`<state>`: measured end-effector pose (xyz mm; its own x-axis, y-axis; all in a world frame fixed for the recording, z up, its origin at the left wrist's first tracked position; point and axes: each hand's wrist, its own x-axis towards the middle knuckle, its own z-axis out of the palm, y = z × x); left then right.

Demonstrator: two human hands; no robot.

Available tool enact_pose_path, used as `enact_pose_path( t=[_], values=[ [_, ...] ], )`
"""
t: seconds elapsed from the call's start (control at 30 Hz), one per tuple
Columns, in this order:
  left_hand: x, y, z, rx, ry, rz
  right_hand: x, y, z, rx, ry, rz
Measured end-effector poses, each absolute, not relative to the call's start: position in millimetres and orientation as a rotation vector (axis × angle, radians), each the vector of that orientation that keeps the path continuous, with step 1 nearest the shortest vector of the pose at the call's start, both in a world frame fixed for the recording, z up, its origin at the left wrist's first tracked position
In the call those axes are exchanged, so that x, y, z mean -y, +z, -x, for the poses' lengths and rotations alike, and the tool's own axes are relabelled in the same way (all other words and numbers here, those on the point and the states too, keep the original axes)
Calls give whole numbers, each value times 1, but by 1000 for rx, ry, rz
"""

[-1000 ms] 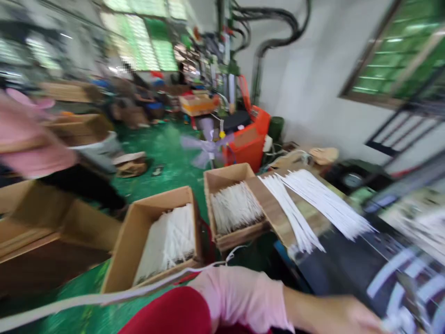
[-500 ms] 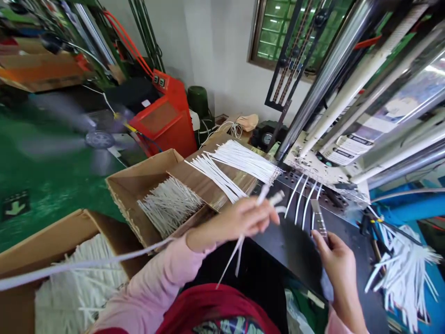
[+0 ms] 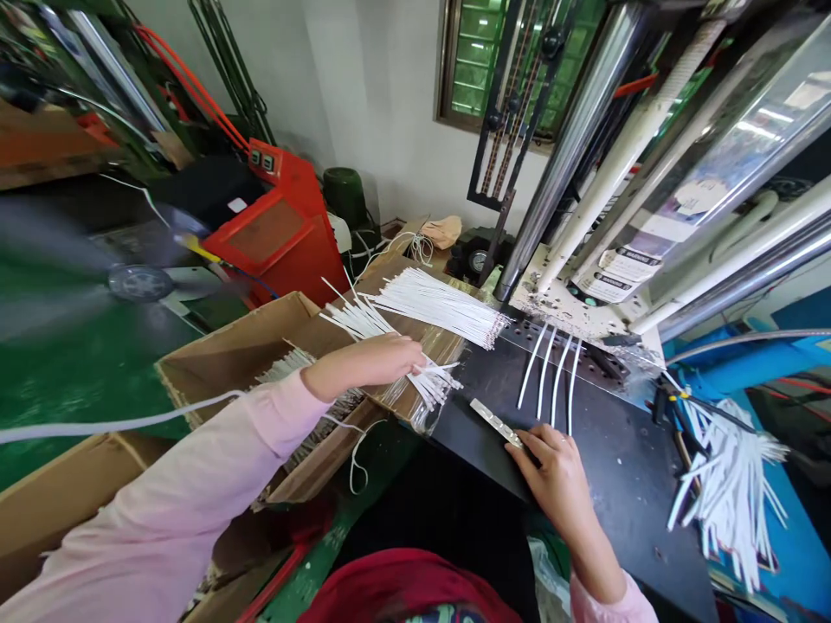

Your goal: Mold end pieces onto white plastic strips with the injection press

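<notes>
Left hand (image 3: 383,356) is shifting since the earlier frame: no longer hovering over the black tabletop (image 3: 623,493), now reaching past its left edge to the nearer white cable bundle (image 3: 438,389). Right hand (image 3: 555,467) is bringing the slotted metal bar (image 3: 493,421) down too; bar was tilting up by the four white cables (image 3: 546,370), now it's lying low over the tabletop's near-left part. Reading: handling is splitting between bundle and bar, with neither hand touching the four cables. Those are sticking out from the press base (image 3: 542,285) at the tabletop's far side, lying side by side, slightly apart. Right fingers are pinching the bar's near end, thumb on the near side; the rest of the bar is extending left, clear of the fingertips. Left fingers are bunching narrow over the bundle, strands showing under and just beyond the fingertips; can't tell if they're gripping any. Farther white cable bundle (image 3: 432,303) is resting left of the tabletop's far part, untouched. Loose cable pile (image 3: 731,493) is sitting off the tabletop's right edge, well apart from both hands.
</notes>
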<state>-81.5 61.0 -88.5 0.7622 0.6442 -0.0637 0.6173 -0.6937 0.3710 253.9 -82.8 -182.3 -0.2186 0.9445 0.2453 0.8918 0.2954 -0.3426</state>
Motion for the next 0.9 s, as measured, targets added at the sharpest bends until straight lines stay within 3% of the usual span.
enact_pose_path(
  t=[0.23,0.43,0.57,0.7,0.9],
  values=[
    [-62,-111,78,-1044,207,-2469,61,-172,-237,2222,313,1657],
    [-79,-131,53,-1094,408,-2321,15,-156,-241,2167,623,1571],
    [-98,-135,25,-1306,680,-2286,-33,-155,-233,2101,437,1584],
    [-115,-133,-12,-1695,683,-2269,-72,-154,-204,2263,120,1797],
    [-126,-135,-50,-1656,632,-2345,-88,-154,-179,2354,-76,1945]
  ],
)
